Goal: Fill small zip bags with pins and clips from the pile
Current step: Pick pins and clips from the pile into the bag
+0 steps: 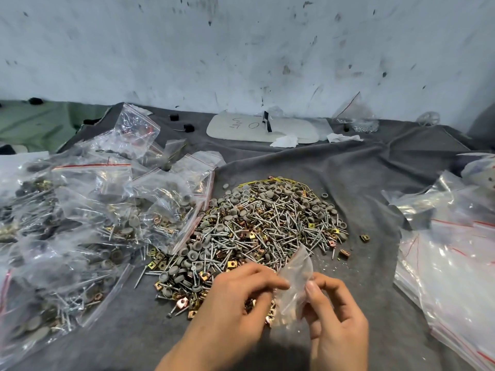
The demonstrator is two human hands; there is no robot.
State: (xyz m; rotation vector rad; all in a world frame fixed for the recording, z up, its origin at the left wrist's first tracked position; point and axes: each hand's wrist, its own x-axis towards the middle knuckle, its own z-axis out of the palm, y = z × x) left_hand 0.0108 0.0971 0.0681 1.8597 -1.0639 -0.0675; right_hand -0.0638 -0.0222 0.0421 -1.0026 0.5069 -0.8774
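Grey cloth, zip bag pinched between hands

A rough workbench for packing hardware by hand. Fingers pinch a small zip bag. Just beyond them, a loose pile of nails, grey caps and brass clips lies on a grey cloth. Left of the fingers, filled bags heap up. To their right lie flat empty bags. Far beyond is a scuffed, stained white wall.

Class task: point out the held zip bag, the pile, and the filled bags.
held zip bag (295,281): head view, its clear middle.
pile (267,223): head view, its centre.
filled bags (160,210): head view, one bag's front.
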